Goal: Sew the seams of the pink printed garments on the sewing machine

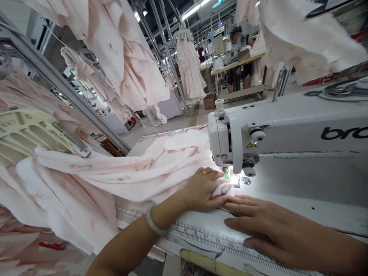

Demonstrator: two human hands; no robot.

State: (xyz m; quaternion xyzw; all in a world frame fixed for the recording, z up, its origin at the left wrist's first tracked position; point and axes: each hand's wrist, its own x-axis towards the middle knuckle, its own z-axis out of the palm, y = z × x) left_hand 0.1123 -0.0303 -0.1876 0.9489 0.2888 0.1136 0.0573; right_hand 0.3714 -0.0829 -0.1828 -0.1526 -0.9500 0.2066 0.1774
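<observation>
Pale pink printed fabric (135,174) lies across the sewing table and runs under the presser foot area (226,173) of a white sewing machine (273,134). My left hand (201,189), with a ring and a bangle on its arm, is closed on the fabric edge just left of the lit needle. A small fold of cloth shows between its thumb and index finger. My right hand (258,216) lies flat at the front of the machine bed, fingers stretched out, fingertips close to the left thumb and the fabric edge. The needle tip itself is hard to make out.
A printed ruler strip (207,234) runs along the table's front edge. At left, a cream plastic hanger clamp (37,128) bears part of the fabric. Pink garments (126,53) hang from overhead, beside a metal rail (66,86). Another person (240,40) sits at a far workstation.
</observation>
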